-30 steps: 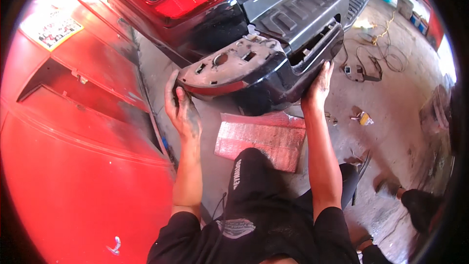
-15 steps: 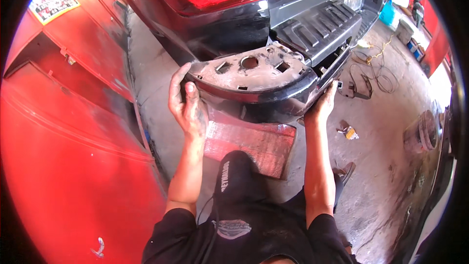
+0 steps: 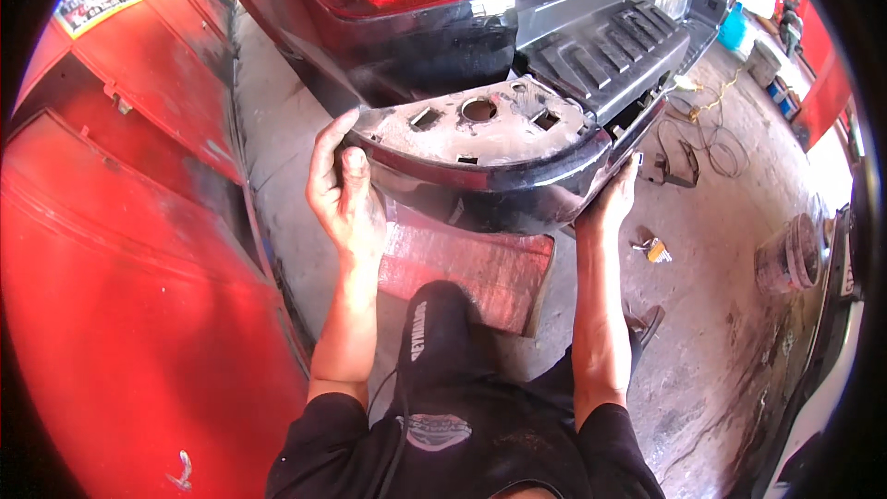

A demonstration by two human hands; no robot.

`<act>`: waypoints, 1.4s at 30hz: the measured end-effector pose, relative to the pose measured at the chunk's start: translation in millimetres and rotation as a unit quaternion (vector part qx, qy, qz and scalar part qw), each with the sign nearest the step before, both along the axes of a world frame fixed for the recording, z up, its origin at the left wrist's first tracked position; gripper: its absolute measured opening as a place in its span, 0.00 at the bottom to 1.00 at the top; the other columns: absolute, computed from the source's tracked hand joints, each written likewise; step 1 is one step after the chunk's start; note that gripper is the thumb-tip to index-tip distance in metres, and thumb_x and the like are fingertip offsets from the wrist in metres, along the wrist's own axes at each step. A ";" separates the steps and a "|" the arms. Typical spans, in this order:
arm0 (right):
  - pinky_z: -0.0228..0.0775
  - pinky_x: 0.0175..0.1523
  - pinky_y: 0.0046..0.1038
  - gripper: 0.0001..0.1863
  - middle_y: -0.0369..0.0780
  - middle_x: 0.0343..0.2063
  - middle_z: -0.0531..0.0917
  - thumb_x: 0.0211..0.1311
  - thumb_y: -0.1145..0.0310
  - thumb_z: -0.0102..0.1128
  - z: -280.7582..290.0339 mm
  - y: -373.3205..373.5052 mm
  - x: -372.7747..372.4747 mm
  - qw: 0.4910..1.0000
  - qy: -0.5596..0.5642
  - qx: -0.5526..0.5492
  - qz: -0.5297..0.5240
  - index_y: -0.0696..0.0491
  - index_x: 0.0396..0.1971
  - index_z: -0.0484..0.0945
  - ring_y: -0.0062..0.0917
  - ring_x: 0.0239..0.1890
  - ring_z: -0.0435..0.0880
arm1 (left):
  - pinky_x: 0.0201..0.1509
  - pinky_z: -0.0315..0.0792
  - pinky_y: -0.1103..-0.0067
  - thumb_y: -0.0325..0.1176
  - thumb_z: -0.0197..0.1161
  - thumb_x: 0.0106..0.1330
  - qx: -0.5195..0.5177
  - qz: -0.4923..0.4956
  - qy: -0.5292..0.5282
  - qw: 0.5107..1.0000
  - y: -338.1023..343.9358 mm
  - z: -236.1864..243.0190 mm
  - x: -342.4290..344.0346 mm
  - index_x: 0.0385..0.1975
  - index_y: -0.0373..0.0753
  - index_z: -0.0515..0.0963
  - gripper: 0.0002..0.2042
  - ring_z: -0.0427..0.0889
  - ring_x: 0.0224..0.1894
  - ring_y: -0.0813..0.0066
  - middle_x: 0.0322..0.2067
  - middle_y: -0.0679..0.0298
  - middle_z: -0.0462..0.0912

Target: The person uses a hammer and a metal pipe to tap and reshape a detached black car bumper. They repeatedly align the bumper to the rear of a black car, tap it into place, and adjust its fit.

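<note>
Both hands grip the bumper (image 3: 490, 143) at the car's (image 3: 407, 0) rear: left hand (image 3: 344, 189) clamped on its left end, right hand (image 3: 612, 206) under its right edge. Red mat (image 3: 480, 268) on floor below.

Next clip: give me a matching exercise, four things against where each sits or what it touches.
Things:
1. left hand
2. right hand
3. red flat cardboard sheet
4. grey round bucket

Places:
A. on the floor under the dark curved metal bumper end
B. grips the bumper's left tip
C. on the concrete floor at far right
D. supports the bumper from below at its right side

Pairs: 1-B, 2-D, 3-A, 4-C
</note>
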State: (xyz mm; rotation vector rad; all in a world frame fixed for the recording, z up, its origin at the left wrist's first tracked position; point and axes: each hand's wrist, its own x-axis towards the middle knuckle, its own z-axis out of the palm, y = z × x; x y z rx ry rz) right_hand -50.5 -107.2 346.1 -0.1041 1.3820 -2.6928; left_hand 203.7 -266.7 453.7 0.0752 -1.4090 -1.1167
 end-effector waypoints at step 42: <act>0.45 0.78 0.32 0.34 0.49 0.74 0.58 0.81 0.51 0.36 -22.5 -2.3 -7.7 0.995 0.062 0.077 -0.031 0.61 0.73 0.54 0.36 0.76 0.57 | 0.57 0.72 0.67 0.59 0.43 0.78 0.166 0.126 0.024 0.978 -7.5 -32.3 -30.5 0.51 0.31 0.73 0.31 0.76 0.51 0.63 0.48 0.53 0.78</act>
